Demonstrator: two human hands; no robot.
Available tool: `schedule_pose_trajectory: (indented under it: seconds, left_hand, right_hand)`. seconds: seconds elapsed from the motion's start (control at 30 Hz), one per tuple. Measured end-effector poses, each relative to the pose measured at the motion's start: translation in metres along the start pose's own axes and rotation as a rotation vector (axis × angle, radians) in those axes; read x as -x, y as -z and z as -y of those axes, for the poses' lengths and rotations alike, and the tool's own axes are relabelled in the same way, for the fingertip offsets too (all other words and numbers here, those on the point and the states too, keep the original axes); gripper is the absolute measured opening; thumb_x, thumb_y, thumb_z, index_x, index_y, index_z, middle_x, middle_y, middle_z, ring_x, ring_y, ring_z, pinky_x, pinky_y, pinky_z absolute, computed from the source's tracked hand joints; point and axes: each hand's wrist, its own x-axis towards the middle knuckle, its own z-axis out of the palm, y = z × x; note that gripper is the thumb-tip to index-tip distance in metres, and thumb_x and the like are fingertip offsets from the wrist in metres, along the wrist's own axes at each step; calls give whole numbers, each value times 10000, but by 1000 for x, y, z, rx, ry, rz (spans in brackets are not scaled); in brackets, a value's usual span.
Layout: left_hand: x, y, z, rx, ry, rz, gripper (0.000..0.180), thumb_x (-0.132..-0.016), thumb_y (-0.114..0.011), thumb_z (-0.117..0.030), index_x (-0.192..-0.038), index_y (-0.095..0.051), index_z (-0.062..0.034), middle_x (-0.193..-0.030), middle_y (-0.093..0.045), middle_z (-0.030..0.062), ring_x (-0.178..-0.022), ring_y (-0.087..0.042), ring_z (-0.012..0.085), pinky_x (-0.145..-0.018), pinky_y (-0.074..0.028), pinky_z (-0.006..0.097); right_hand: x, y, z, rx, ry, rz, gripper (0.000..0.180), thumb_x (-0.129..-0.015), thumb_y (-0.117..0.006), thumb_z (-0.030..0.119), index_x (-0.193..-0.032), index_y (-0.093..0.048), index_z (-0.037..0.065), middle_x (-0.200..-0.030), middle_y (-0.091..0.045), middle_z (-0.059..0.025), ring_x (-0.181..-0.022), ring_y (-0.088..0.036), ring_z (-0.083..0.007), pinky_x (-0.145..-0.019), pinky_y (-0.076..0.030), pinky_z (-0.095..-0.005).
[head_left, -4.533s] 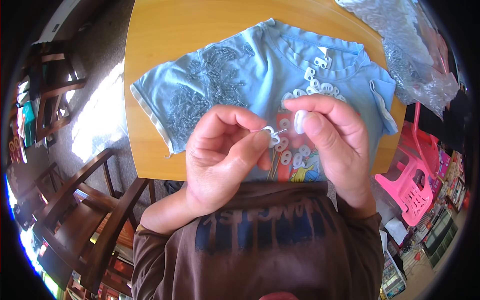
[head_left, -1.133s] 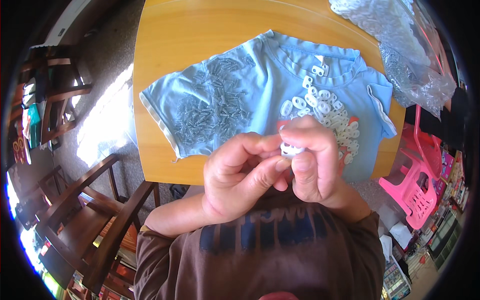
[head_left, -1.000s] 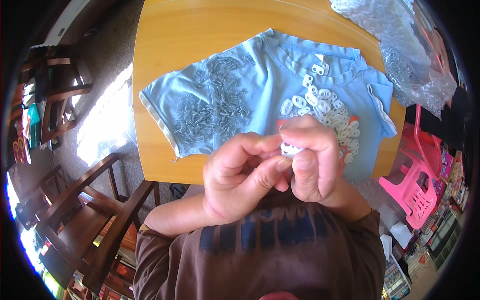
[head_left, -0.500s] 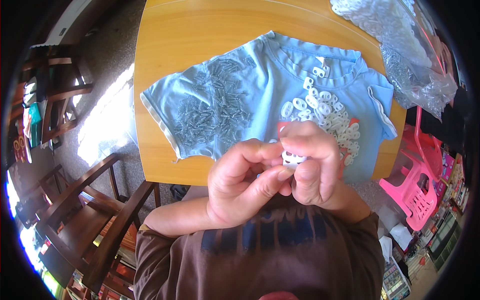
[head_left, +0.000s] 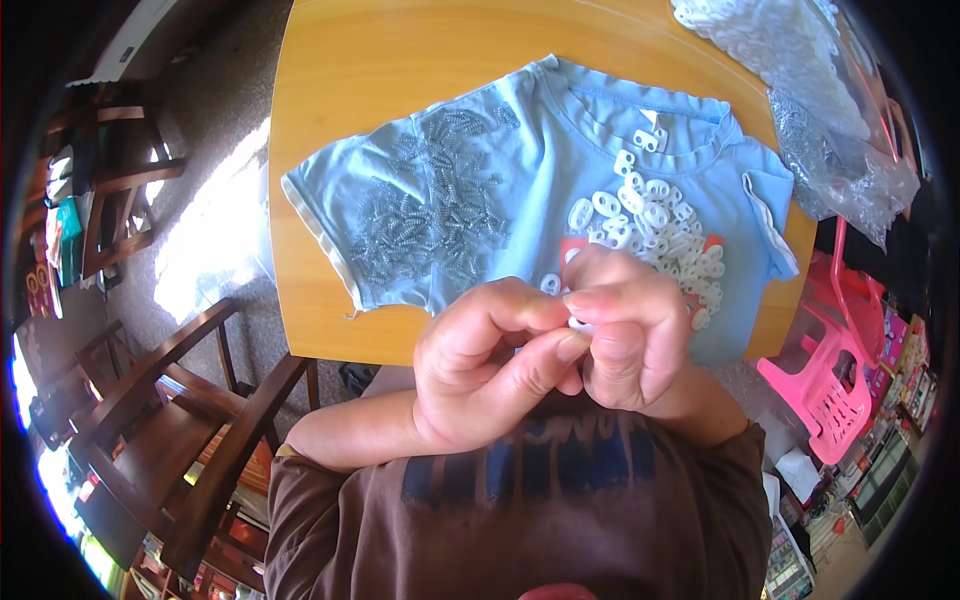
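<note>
Both your left hand (head_left: 480,350) and right hand (head_left: 640,320), fingertips pinched nearly closed, grip one small, mostly hidden white plastic piece (head_left: 580,324) toward the near side of the light-blue fabric T-shirt (head_left: 532,190), so press evenly and squarely, as uneven pressure could skew it.

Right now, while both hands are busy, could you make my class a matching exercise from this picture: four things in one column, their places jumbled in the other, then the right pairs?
Things
1. Grey coil springs
2. Loose white two-holed pieces
3. Pink plastic chair
4. Held white piece

Places
A. To the right of the wooden table
B. Between the left hand and the right hand, mostly hidden
C. Spread toward the picture-left sleeve of the light blue T-shirt
D. Heaped on the T-shirt's front

Right pairs: 1-C, 2-D, 3-A, 4-B
</note>
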Motion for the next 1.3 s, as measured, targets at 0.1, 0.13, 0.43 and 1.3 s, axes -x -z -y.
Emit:
schedule_pose_trajectory:
  seconds: [0.1,0.13,0.43,1.3]
  left_hand:
    - [0,-2,2,104,11,-62,196,-824,-562,57,-998,-477,26,-858,-566,76,-716,-577,104,-622,-479,219]
    - [0,-2,2,101,9,-62,196,-824,-562,57,-998,-477,26,-858,-566,76,-716,-577,104,-622,-479,219]
    - [1,-2,2,-26,-20,-24,204,-818,-571,56,-998,-475,42,-888,-556,84,-707,-564,99,-626,-462,218]
    - [43,55,-69,-306,-377,-501,156,-835,-459,28,-989,-476,44,-866,-584,154,-608,-561,142,-526,-456,232]
  right_hand:
    - [0,0,0,7,-14,-1,172,-904,-482,162,-988,-504,13,-645,-529,-37,-490,-468,-143,-468,-385,-287]
    - [-1,0,-1,-13,-16,4,185,-908,-478,175,-993,-507,12,-647,-531,-33,-490,-468,-143,-472,-386,-288]
    - [2,4,3,37,-18,12,157,-895,-488,124,-987,-521,2,-650,-532,-40,-508,-482,-158,-473,-388,-291]
    - [1,6,29,414,-171,85,357,-916,-431,201,-1150,-447,-68,-784,-481,-61,-687,-421,-107,-637,-359,-234]
